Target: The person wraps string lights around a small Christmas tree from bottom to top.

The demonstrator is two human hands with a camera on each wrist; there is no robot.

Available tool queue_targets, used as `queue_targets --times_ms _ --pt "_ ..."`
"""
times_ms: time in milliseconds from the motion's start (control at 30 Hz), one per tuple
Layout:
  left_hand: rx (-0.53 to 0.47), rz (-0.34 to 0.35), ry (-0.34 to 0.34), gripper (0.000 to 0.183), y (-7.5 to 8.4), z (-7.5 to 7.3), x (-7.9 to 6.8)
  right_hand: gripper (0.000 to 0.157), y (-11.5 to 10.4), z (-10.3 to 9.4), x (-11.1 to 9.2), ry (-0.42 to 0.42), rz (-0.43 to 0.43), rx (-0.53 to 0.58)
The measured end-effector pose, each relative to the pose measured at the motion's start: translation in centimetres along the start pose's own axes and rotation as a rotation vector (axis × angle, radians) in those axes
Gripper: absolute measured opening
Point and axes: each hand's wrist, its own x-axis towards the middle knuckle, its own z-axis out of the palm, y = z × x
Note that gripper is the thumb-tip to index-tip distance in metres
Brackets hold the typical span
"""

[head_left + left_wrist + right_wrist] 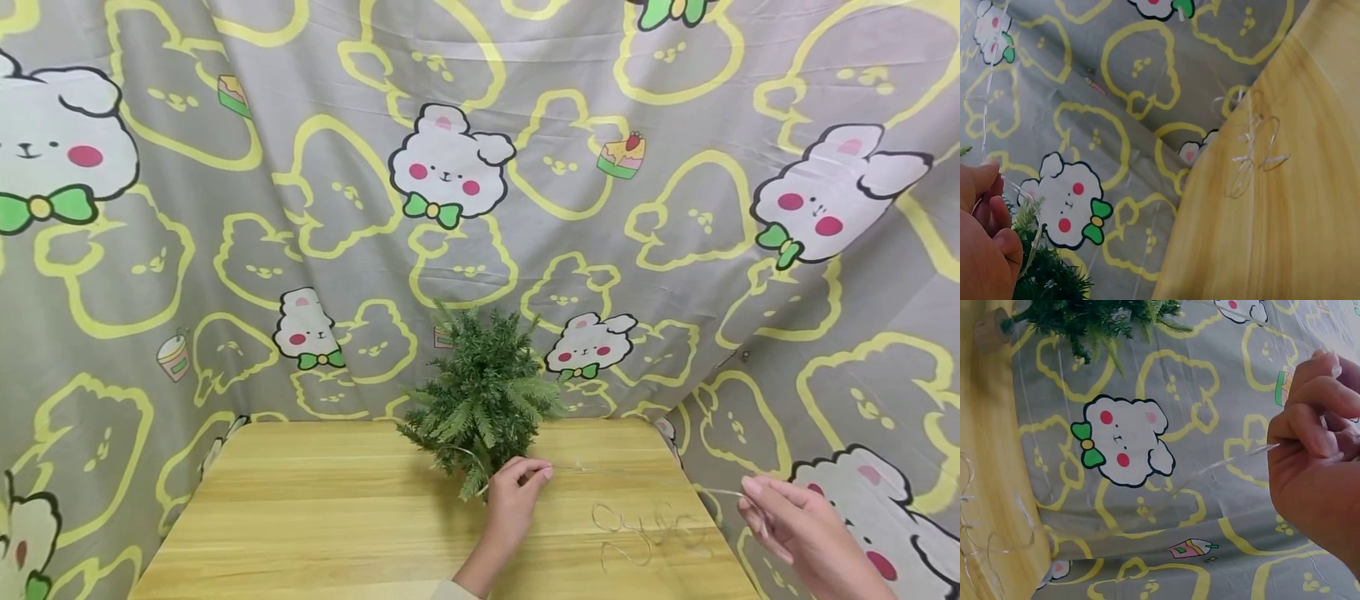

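Observation:
A small green artificial Christmas tree [483, 383] stands at the far middle of the wooden table. My left hand [513, 504], in front of its lower right branches, pinches a thin clear light string [986, 119] between thumb and finger. Part of the string curves round the tree's lower front. From there it stretches across to my right hand [806, 533], out past the table's right side, which holds it with curled fingers [1313, 428]. Slack loops of string [626, 529] lie on the table between the hands. The tree's round wooden base [992, 330] shows in the right wrist view.
The light wooden table [300, 492] has rounded far corners. A grey curtain [352, 75] with white dog figures and yellow outlines hangs close behind the tree and along both sides.

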Motion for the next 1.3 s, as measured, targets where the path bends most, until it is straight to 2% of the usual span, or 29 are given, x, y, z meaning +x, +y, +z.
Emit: queue_targets --times_ms 133,267,400,500,633,767,833,900,1067,1233,1300 --pt "0.007 -0.002 0.021 0.006 -0.2 0.0 0.1 0.038 0.1 -0.7 -0.2 -0.073 -0.011 -0.038" --pt "0.043 0.017 0.032 0.006 -0.3 0.2 0.2 0.039 0.3 -1.4 -0.7 -0.156 -0.059 0.076" --pt "0.074 0.019 0.051 0.005 -0.4 0.4 0.3 0.046 0.7 -1.8 -0.9 -0.315 -0.225 0.288" --pt "0.094 0.002 0.056 0.006 -0.6 0.6 0.2 0.053 0.9 -1.9 -0.8 -0.418 -0.371 0.398" --pt "0.136 -0.01 0.048 0.008 -0.5 0.7 0.2 0.057 1.0 -1.6 -0.4 -0.452 -0.502 0.436" --pt "0.209 0.015 0.042 0.01 -0.3 0.9 0.2 0.057 1.0 -0.8 0.4 -0.438 -0.592 0.481" --pt "0.247 0.025 0.033 0.011 -0.1 1.0 0.2 0.057 1.0 -0.4 0.8 -0.416 -0.61 0.516" --pt "0.262 0.028 0.021 0.013 0.0 1.1 0.2 0.055 0.7 0.1 1.0 -0.353 -0.57 0.545" --pt "0.228 0.015 -0.025 0.013 0.8 1.5 0.3 0.048 0.1 1.0 1.4 -0.171 -0.437 0.503" --pt "0.16 0.061 -0.089 0.014 3.0 2.5 0.9 0.044 -0.1 1.8 2.3 -0.106 -0.417 0.49" --pt "0.146 0.095 -0.108 0.014 4.1 3.2 1.3 0.042 -0.1 2.2 2.7 -0.051 -0.397 0.456"
